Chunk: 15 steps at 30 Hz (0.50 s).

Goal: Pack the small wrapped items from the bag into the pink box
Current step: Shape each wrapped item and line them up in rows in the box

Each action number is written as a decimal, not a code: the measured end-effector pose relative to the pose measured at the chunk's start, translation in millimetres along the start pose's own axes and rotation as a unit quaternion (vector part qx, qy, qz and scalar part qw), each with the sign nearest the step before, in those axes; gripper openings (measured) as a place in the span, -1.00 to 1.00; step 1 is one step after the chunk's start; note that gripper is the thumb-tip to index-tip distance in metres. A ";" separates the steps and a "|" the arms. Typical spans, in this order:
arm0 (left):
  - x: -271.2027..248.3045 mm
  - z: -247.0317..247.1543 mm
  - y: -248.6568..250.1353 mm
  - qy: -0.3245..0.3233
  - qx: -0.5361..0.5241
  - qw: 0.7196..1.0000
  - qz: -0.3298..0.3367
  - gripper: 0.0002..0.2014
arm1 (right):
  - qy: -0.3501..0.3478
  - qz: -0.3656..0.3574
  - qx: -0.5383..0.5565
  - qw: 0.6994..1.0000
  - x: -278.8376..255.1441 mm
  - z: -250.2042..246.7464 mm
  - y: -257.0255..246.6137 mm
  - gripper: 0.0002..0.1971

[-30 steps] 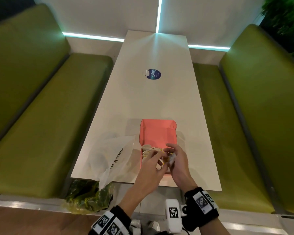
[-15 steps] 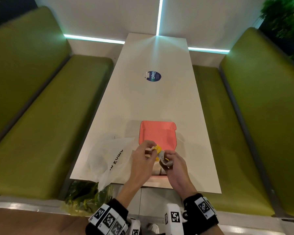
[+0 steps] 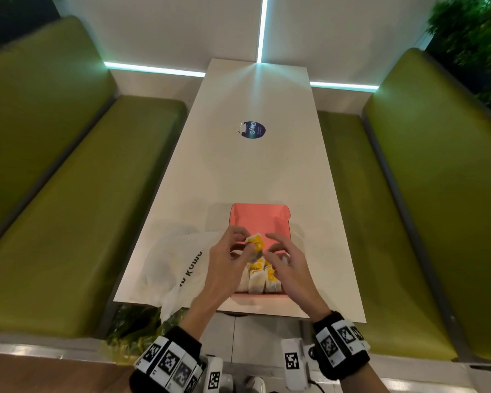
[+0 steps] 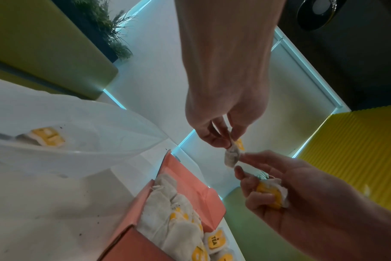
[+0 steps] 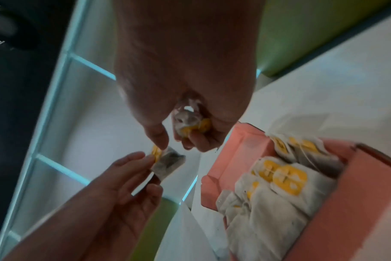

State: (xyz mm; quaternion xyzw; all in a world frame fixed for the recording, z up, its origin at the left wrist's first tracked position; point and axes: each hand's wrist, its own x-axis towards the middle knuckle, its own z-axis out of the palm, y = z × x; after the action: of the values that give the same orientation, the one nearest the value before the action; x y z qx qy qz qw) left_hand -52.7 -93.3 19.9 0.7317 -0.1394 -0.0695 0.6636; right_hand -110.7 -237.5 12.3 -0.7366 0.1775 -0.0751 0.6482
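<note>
1. Above the open pink cardboard box point(image 3: 260, 222) near the white worktop point(image 3: 255, 171) edge, my left hand point(image 3: 227, 251) pinches a small paper-wrapped, yellow-tagged tea bag point(image 3: 255, 241).
2. My right hand point(image 3: 288, 265) curls round a second tea bag point(image 4: 269, 193).
3. I judge them light, soft and tearable; pinch the body, not the tag.

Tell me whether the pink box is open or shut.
Open. The pink box has its lid folded back flat on the table, and rows of wrapped tea bags show inside.
</note>
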 end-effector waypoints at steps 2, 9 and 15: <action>1.4 -3.4 1.5 -0.014 -0.006 1.000 -0.003 -0.82 | -0.018 -0.051 -0.043 0.998 3.1 3.5 -2.8 -0.68; -9.8 -11.4 -2.4 -0.052 0.000 0.999 -0.005 -0.90 | -0.003 -0.074 -0.006 0.997 -0.1 9.1 -6.4 -0.88; -19.2 -13.0 -5.3 -0.026 0.014 1.000 -0.001 -0.91 | -0.003 -0.082 -0.028 0.996 -7.0 2.6 -5.1 -0.90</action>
State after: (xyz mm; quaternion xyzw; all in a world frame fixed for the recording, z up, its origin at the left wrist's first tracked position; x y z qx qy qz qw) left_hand -66.6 -74.8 14.4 0.7391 -0.1568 -0.0877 0.6492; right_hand -115.5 -232.1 17.7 -0.7670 0.1161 -0.1207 0.6194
